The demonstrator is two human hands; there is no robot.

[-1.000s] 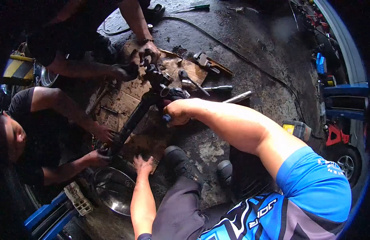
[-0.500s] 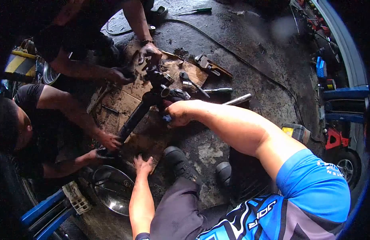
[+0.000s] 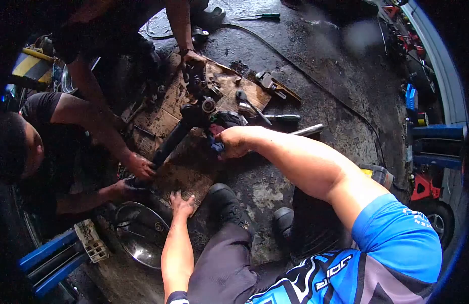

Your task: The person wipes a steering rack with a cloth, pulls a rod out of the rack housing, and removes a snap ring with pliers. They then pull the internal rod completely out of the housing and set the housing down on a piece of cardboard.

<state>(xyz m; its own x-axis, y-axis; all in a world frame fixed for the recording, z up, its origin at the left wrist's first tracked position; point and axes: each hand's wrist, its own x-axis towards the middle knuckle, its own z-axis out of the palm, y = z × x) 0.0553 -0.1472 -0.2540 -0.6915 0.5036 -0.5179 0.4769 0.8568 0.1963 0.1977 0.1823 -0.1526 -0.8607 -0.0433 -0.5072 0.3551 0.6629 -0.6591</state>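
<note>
My right hand (image 3: 233, 142) is closed around a bunched blue and reddish rag (image 3: 216, 144), beside the head of a long dark metal shaft housing (image 3: 174, 143). My left hand (image 3: 182, 204) lies with fingers spread on the near edge of a greasy cardboard sheet (image 3: 194, 175). The housing slants across the cardboard. One co-worker's hand (image 3: 141, 166) grips its lower end, the other hand partly in shadow beneath. At its upper end, a second co-worker's hand (image 3: 194, 57) touches the joint assembly (image 3: 198, 86).
A ratchet (image 3: 252, 107), a pipe wrench (image 3: 277, 86) and a metal pipe (image 3: 308, 129) lie right of the housing. Near my left forearm sits a shiny round metal basin (image 3: 141, 235). A black cable (image 3: 305, 74) crosses the dirty floor. Blue lift arms (image 3: 54, 261) stand at the sides.
The view has shifted slightly. The second co-worker's lower hand has drawn back from the joint assembly into shadow. My right hand stays at the housing with the rag; my left stays on the cardboard.
</note>
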